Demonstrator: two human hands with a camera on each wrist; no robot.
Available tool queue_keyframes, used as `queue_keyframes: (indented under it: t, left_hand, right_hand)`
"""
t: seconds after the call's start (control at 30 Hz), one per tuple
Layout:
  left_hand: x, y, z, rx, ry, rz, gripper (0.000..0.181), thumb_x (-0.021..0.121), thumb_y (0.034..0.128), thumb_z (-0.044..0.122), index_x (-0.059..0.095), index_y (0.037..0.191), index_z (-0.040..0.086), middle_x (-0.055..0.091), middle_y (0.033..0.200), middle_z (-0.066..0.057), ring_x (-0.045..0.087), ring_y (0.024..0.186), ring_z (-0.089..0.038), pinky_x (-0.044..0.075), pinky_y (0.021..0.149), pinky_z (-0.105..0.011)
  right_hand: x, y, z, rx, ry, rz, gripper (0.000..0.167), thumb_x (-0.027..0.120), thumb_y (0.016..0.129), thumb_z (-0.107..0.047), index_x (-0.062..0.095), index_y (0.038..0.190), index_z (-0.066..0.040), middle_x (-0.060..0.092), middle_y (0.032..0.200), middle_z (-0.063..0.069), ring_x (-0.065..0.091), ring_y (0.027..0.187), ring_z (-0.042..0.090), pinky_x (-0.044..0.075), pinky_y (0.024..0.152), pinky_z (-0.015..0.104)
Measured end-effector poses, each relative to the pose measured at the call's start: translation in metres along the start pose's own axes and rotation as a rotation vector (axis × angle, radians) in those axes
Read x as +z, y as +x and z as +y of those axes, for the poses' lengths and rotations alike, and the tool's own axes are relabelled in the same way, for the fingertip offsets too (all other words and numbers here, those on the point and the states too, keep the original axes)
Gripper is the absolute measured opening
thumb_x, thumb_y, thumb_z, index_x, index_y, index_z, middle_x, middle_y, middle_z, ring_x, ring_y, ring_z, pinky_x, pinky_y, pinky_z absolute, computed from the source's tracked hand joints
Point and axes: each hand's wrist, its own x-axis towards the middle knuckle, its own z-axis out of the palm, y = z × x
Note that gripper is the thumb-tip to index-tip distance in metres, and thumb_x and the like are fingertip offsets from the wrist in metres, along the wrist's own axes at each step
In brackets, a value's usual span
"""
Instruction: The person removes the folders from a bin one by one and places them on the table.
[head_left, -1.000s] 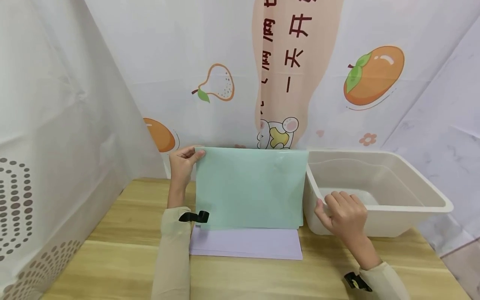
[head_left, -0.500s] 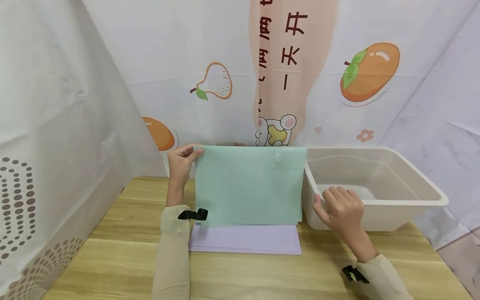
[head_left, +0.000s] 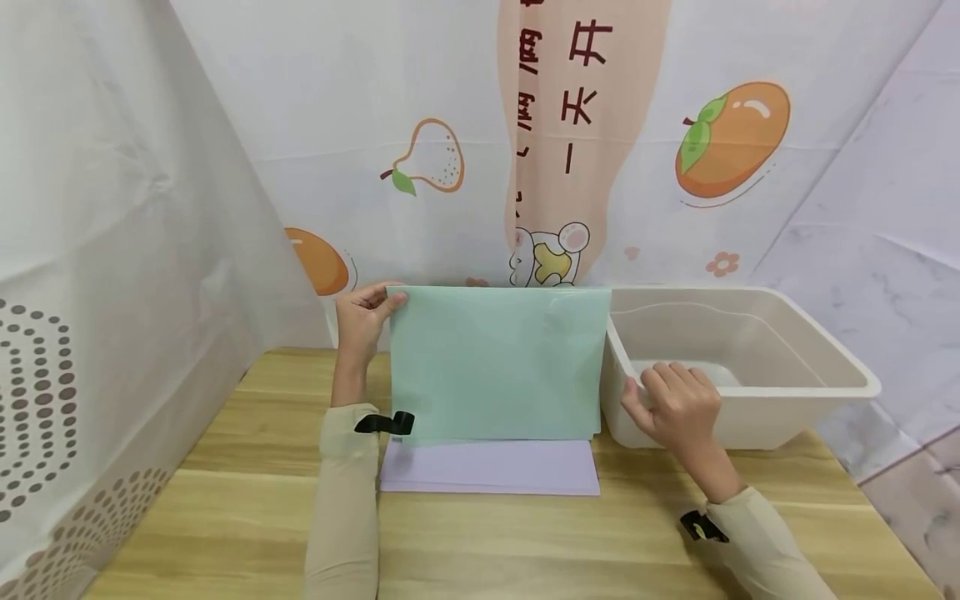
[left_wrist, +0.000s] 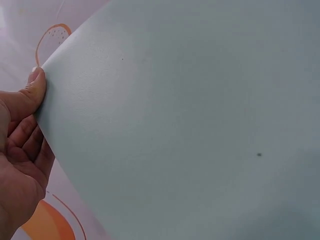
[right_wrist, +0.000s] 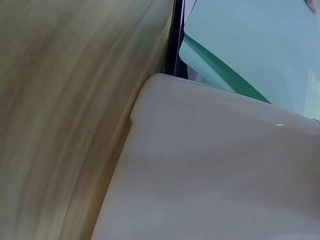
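Note:
A mint-green folder (head_left: 498, 367) stands tilted up in the middle of the head view. My left hand (head_left: 365, 321) pinches its upper left corner, thumb on the near face; the left wrist view shows this thumb (left_wrist: 31, 95) along the folder's edge. Under the raised folder lies a lavender folder (head_left: 491, 468) on the table. To the right is a pale grey plastic bin (head_left: 795, 417), and my right hand (head_left: 678, 408) grips its near left rim with fingers curled over. In the right wrist view the bin's outer wall (right_wrist: 210, 160) fills much of the frame.
The wooden table (head_left: 465, 546) runs under everything. A white printed curtain (head_left: 360, 92) hangs close behind the folders and the bin, and another sheet (head_left: 135, 217) hangs at the left. The bin stands right beside the green folder's right edge.
The head view has shifted slightly, so the things appear a little higher in it. Both hands keep their holds on the folder and the bin.

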Motion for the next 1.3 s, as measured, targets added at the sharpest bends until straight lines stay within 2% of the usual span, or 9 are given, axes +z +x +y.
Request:
queue_keyframes:
  t: [0.07, 0.3, 0.47, 0.63, 0.87, 0.93, 1.13, 1.3]
  left_hand:
    - [-0.001, -0.001, 0.000, -0.008, 0.008, -0.009, 0.022, 0.076, 0.0893, 0.000, 0.072, 0.102, -0.017, 0.073, 0.075, 0.014, 0.063, 0.064, -0.004, 0.052, 0.061, -0.017]
    - [-0.003, -0.003, 0.001, -0.004, 0.055, -0.017, 0.020, 0.074, 0.0903, -0.002, 0.072, 0.105, -0.015, 0.063, 0.065, 0.013, 0.045, 0.057, -0.005, 0.037, 0.053, -0.017]
    - [0.000, 0.001, 0.008, -0.006, 0.052, -0.003, 0.019, 0.072, 0.0909, -0.005, 0.071, 0.105, -0.017, 0.070, 0.075, 0.012, 0.055, 0.061, -0.006, 0.044, 0.058, -0.018]
    - [0.000, -0.001, 0.010, -0.014, 0.054, 0.001, 0.021, 0.074, 0.0907, -0.001, 0.072, 0.106, -0.016, 0.077, 0.084, 0.000, 0.066, 0.069, -0.004, 0.053, 0.066, -0.017]
    - [-0.007, -0.005, 0.011, -0.023, 0.078, -0.053, 0.023, 0.077, 0.0894, 0.002, 0.074, 0.106, -0.013, 0.079, 0.085, -0.005, 0.068, 0.069, -0.004, 0.056, 0.065, -0.017]
    - [-0.008, -0.004, 0.011, -0.036, 0.087, -0.077, 0.023, 0.077, 0.0895, 0.004, 0.074, 0.106, -0.012, 0.079, 0.085, -0.003, 0.069, 0.070, -0.003, 0.057, 0.066, -0.018]
    - [-0.012, 0.002, 0.011, -0.080, 0.111, -0.122, 0.025, 0.075, 0.0916, 0.003, 0.072, 0.109, -0.014, 0.074, 0.079, 0.018, 0.070, 0.072, -0.001, 0.059, 0.068, -0.018]
    - [-0.018, 0.007, 0.012, -0.079, 0.122, -0.127, 0.024, 0.074, 0.0918, 0.001, 0.072, 0.109, -0.016, 0.074, 0.078, 0.018, 0.069, 0.070, -0.002, 0.059, 0.068, -0.018]
  right_hand:
    - [0.000, 0.001, -0.001, 0.000, 0.001, 0.002, 0.038, 0.054, 0.082, -0.019, 0.034, 0.052, -0.008, 0.033, 0.047, 0.003, 0.028, 0.041, 0.021, 0.016, 0.043, 0.031]
    - [0.000, 0.000, -0.002, 0.007, 0.003, 0.007, 0.036, 0.054, 0.079, -0.018, 0.033, 0.052, -0.008, 0.033, 0.047, 0.003, 0.026, 0.041, 0.020, 0.013, 0.045, 0.030]
    - [0.002, -0.001, -0.002, 0.017, 0.002, 0.015, 0.036, 0.054, 0.079, -0.019, 0.033, 0.051, -0.008, 0.031, 0.047, 0.003, 0.025, 0.041, 0.019, 0.013, 0.045, 0.030]
    - [0.002, -0.003, -0.001, 0.017, -0.008, 0.013, 0.036, 0.054, 0.078, -0.019, 0.033, 0.051, -0.008, 0.031, 0.047, 0.003, 0.024, 0.042, 0.019, 0.012, 0.045, 0.029]
    - [0.000, -0.007, 0.003, 0.016, -0.006, -0.008, 0.037, 0.053, 0.080, -0.020, 0.034, 0.051, -0.007, 0.034, 0.047, 0.005, 0.028, 0.041, 0.022, 0.015, 0.043, 0.032]
    - [-0.001, -0.007, 0.004, 0.019, -0.007, -0.009, 0.037, 0.053, 0.081, -0.020, 0.035, 0.052, -0.007, 0.036, 0.047, 0.006, 0.030, 0.041, 0.024, 0.016, 0.043, 0.033]
    - [-0.002, -0.004, 0.003, 0.018, -0.001, 0.020, 0.036, 0.054, 0.079, -0.020, 0.036, 0.052, -0.007, 0.037, 0.047, 0.006, 0.032, 0.040, 0.025, 0.017, 0.042, 0.033]
    - [0.000, 0.001, 0.000, 0.007, 0.012, 0.049, 0.036, 0.054, 0.079, -0.019, 0.033, 0.052, -0.008, 0.033, 0.047, 0.004, 0.030, 0.040, 0.024, 0.015, 0.043, 0.032]
